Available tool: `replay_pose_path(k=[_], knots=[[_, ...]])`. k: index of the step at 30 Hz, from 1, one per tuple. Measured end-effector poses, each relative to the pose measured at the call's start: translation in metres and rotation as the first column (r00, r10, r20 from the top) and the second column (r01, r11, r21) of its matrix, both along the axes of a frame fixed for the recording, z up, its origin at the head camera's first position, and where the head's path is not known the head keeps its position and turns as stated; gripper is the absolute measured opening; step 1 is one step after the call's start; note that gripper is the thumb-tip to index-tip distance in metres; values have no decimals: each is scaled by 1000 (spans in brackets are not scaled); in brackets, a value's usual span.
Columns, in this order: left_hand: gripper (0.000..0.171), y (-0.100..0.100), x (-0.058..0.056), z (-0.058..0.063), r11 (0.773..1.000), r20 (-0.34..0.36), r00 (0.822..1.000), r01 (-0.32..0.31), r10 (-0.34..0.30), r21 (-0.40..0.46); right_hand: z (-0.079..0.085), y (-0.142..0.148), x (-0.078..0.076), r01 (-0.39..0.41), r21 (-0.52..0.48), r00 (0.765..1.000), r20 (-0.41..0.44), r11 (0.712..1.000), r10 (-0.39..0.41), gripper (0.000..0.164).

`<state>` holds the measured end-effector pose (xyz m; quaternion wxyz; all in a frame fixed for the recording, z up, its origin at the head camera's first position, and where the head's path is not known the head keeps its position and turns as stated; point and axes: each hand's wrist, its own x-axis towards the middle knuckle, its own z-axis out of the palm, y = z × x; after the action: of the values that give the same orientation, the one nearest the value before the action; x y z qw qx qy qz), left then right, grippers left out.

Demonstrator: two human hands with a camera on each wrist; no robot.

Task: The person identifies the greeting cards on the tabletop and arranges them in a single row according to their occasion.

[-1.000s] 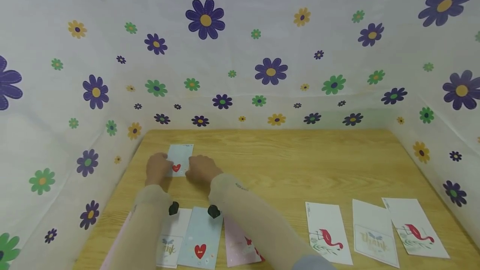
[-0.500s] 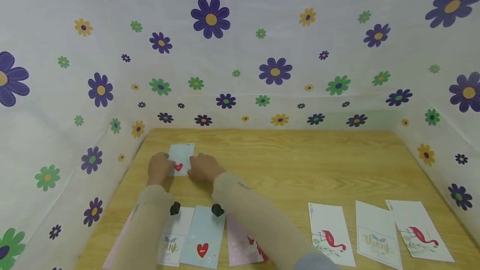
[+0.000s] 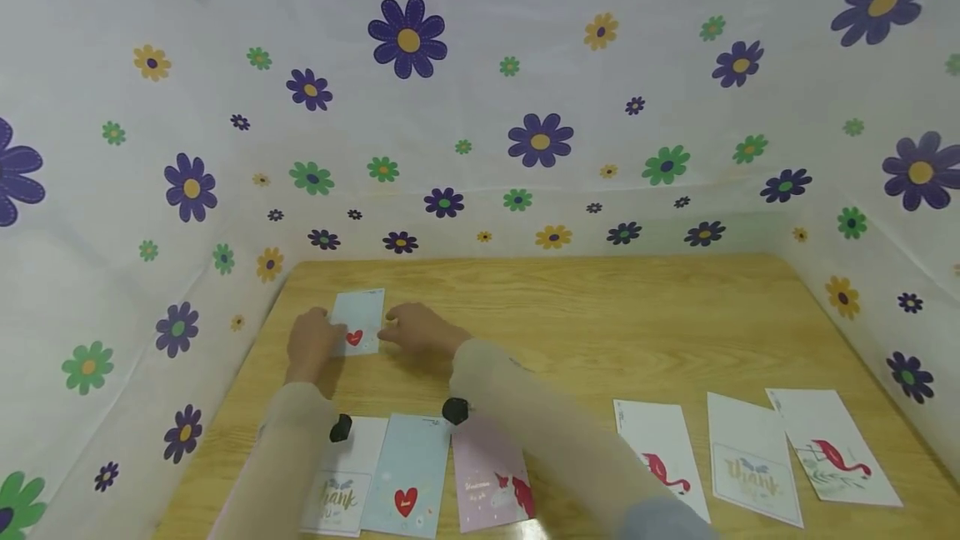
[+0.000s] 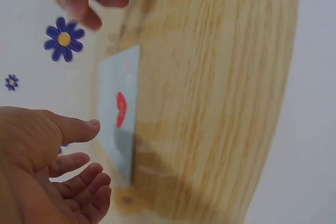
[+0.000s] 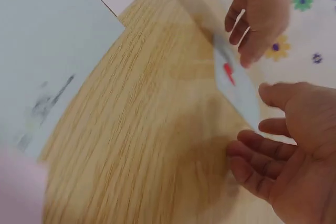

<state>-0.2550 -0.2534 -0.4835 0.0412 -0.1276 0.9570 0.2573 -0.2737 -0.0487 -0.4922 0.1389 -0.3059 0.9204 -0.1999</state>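
A light blue card (image 3: 362,315) with a red heart lies flat at the far left of the table. Beside its left edge is my left hand (image 3: 309,344), the thumb reaching over the card's lower left part in the head view. In the left wrist view, that hand's fingers are loosely bent with nothing between them. My right hand (image 3: 420,329) hovers just off the card's right edge, thumb and fingers parted. Seen from the right wrist, the right hand (image 5: 299,150) is relaxed and holds nothing, and the card (image 5: 236,87) shows beyond its fingers.
Nearer me lie a white thank-you card (image 3: 341,482), a blue heart card (image 3: 408,473) and a pink card (image 3: 491,477). At right are two flamingo cards, one here (image 3: 836,448), and another thank-you card (image 3: 752,461). Flowered cloth (image 3: 480,90) walls the table (image 3: 600,323).
My right hand has come off the card's right edge and shifted right, its fingers parting. The left hand has loosened at the left edge. The card stays in place.
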Motion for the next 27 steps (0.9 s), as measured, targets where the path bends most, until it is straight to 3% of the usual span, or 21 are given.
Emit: replay_pose_path(k=[1,3,7,12,15,20,27], knots=[[56,0,2,2,1000,-4,1000,4,-4,-6,4,7,3,12,-37,999,31,999,-11,44],[57,1,6,6,1000,-12,1000,24,-24,-8,11,20,10,114,-170,988,122,979,-94,46],[57,2,14,13,990,-48,989,138,-137,20,28,42,30,113,-183,992,83,977,-99,43],[56,12,33,22,946,-117,946,312,-301,86,39,62,55,106,-193,994,56,975,-97,41],[54,20,47,26,915,-158,916,388,-369,111,44,72,72,107,-199,994,58,974,-98,42],[52,33,76,22,879,-162,885,458,-437,129,42,84,98,133,-199,991,37,971,-128,42],[48,49,108,23,862,-172,865,493,-471,119,33,95,127,191,-195,982,43,962,-186,45]])
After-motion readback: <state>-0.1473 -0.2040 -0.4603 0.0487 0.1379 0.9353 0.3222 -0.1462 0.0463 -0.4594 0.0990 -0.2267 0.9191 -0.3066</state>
